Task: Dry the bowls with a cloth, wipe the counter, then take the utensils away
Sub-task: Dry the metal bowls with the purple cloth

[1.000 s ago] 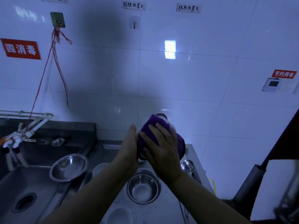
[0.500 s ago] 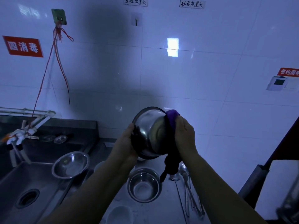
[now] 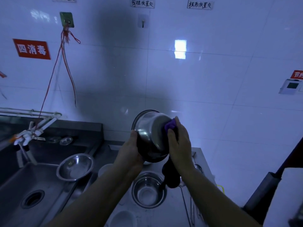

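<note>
White-tiled wall behind steel bench [image 3: 201,154] w/ sink [image 3: 24,182] at left. Left hand [image 3: 131,153] grips tilted bowl [image 3: 150,135] held above bench; right hand [image 3: 179,145] presses purple cloth [image 3: 170,126] on its base. Second bowl [image 3: 148,189] on bench below, third [image 3: 75,166] at sink edge. Utensils [image 3: 195,208] lie near right.

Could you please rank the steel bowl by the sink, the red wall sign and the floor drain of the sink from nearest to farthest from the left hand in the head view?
From the left hand:
1. Steel bowl by the sink, just to its left on the sink's edge.
2. Floor drain, lower left in the basin.
3. Red wall sign, high up at far left.
</note>
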